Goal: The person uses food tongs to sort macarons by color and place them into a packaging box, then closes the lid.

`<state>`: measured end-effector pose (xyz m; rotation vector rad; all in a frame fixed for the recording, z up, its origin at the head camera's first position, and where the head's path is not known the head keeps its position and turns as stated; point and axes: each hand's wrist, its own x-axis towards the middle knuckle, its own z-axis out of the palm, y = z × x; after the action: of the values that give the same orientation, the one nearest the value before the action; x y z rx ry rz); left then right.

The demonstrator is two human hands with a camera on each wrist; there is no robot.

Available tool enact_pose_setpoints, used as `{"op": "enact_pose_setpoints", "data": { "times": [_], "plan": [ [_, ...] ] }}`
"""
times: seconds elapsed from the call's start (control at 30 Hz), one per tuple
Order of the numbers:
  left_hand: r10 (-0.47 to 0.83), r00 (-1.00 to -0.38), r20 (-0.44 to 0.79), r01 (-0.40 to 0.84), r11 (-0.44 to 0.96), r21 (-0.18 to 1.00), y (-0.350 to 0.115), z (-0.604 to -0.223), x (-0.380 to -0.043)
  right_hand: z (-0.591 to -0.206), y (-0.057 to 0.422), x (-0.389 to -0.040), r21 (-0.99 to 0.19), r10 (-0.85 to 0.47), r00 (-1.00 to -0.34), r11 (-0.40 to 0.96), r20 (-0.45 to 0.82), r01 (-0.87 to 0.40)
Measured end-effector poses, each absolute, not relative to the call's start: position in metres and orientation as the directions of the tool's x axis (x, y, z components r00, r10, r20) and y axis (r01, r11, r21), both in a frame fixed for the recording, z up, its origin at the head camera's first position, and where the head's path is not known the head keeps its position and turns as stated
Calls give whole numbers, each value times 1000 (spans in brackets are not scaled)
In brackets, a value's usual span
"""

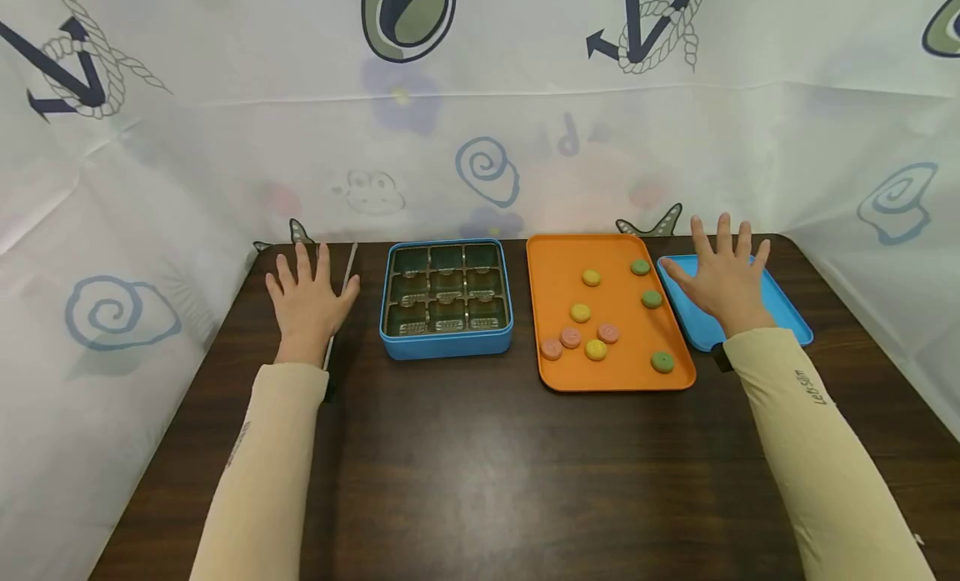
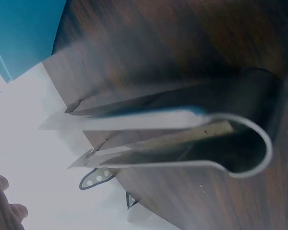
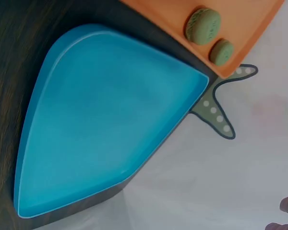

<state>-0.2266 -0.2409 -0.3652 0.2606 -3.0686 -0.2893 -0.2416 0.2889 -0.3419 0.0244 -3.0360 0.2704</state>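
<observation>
My left hand [image 1: 307, 302] is held with its fingers spread at the table's left, gripping nothing. Beside its thumb lies a pair of metal tongs [image 1: 349, 268], whose rounded bend and two arms [image 2: 158, 120] show in the left wrist view. With fingers likewise spread, my right hand [image 1: 723, 281] is over a blue tray lid [image 1: 783, 318] and holds nothing; whether it touches the lid I cannot tell. Left of it, an orange tray [image 1: 607, 256] carries three pink, three yellow and three green macarons [image 1: 662, 362]. A blue box [image 1: 446, 345] with a clear divided insert [image 1: 447, 285] stands between the hands.
A dark wooden table [image 1: 480, 473] bears everything. White printed cloth [image 1: 300, 147] hangs behind its far edge and along both sides. The orange tray's right edge lies close against the blue lid.
</observation>
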Motion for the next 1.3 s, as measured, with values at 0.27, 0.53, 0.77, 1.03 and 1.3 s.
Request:
{"op": "enact_pose_setpoints", "data": {
  "times": [0.27,0.53,0.77,1.03,1.3],
  "plan": [
    [-148,-987,63,-130,966,223,-245,-363,-222,-340,280,-239,-206,-46,-994,976,96,-65],
    [-148,-985,86,-118,952,284,-246,-360,-212,-337,260,-239,-216,-97,-989,969,110,-119],
    [-142,-985,101,-107,949,296,-244,-370,-201,-337,252,-234,-280,-110,-992,952,65,-124],
    [-202,-979,-27,-199,920,337,-243,-385,-192,-348,248,-229,-342,-162,-987,927,15,-158],
    [-240,-966,-101,-260,897,358,-244,-398,-188,-363,254,-224,-339,-174,-985,927,-11,-160]
  ]
}}
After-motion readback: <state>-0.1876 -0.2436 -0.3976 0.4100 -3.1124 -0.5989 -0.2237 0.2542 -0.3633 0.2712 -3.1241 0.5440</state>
